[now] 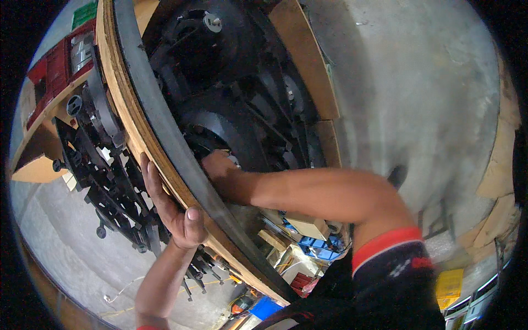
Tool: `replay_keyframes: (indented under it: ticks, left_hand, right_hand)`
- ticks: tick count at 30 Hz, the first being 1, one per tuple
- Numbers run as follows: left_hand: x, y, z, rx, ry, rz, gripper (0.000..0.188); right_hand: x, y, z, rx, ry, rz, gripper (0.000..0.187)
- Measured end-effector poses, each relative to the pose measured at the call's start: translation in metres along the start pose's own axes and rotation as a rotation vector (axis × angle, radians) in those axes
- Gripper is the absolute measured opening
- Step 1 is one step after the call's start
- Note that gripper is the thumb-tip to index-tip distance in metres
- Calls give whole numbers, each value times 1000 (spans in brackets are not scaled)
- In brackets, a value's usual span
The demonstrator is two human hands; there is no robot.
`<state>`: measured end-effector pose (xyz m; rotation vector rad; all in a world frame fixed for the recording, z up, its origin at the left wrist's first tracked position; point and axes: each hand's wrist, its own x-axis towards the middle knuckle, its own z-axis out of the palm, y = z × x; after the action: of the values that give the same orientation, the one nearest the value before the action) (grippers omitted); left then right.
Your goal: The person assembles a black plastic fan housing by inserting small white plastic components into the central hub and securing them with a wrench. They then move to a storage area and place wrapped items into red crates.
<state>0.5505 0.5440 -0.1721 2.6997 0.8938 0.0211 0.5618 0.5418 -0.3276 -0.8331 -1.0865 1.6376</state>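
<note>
My left hand (175, 215) lies against the edge of a wooden board (159, 140), fingers stretched out and thumb apart, holding nothing. Past the board, my right hand (219, 165) reaches down among black parts in a cardboard box. Its fingertips are mostly hidden, so whether they grip anything does not show. Closest to it is a large round black part (217, 118) with a curved rim. Farther up lies another round black part (190, 60) with a grey disc (213, 22) at its middle.
The box's cardboard flap (308, 60) stands up on the right. Several dark metal frames (104, 176) with small wheels are left of the board. A red crate (58, 69) sits at far left. A blue crate (319, 248) and a yellow bin (449, 287) stand lower right.
</note>
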Motion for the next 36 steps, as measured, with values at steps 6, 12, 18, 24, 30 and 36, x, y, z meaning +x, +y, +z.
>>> replay_keyframes:
  ticks: [6, 12, 18, 24, 30, 36]
  left_hand:
    - [-1, 3, 2, -31, 16, -45, 94]
    - [-5, -3, 5, -77, 56, -31, 95]
    - [-5, 0, 10, -161, 83, -74, 94]
    - [-2, 0, 5, 29, 44, -7, 89]
    - [-3, 2, 11, -68, 88, -38, 90]
    - [-9, 0, 12, -131, 112, -101, 92]
  right_hand:
    - [4, 14, 36, -681, 318, -552, 47]
    - [-5, -3, 30, -687, 148, -495, 51]
    - [19, -4, 36, -355, 137, -343, 51]
    - [36, 1, 44, -129, 173, -247, 51]
    - [72, -11, 48, 40, 225, -219, 51]
    - [90, -18, 56, 99, 242, -190, 51]
